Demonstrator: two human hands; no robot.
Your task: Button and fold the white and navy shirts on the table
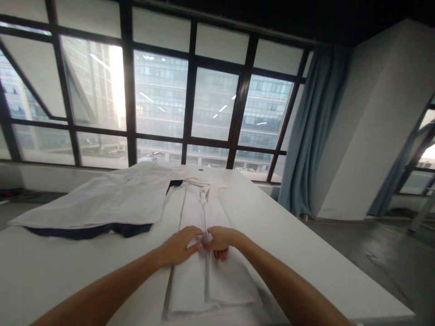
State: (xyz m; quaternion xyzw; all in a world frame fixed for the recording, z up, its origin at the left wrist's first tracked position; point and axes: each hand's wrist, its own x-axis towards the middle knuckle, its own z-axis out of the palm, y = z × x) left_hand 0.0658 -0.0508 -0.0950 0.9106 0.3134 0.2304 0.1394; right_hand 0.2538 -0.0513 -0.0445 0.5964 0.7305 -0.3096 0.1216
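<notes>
A white shirt (pixel 190 283) lies lengthwise on the table in front of me, its collar end away from me and its front opening running down the middle. Both of my hands meet at that front edge, about halfway along it. My left hand (pixel 181 246) comes from the left, thumb and fingers curved around a bit of the cloth at the opening. Opposite it, my right hand (pixel 220 239) pinches the front edge, its lower fingers curled under. The fingertips partly cover the spot they grip, so any small detail there is hidden.
On the left, more white garments (pixel 102 199) lie spread flat, with dark blue cloth (pixel 88 232) showing beneath their near edge. The white table (pixel 272 253) has its right edge beside a grey floor (pixel 367 258). Behind are large windows (pixel 159 95) and a blue curtain (pixel 316 131).
</notes>
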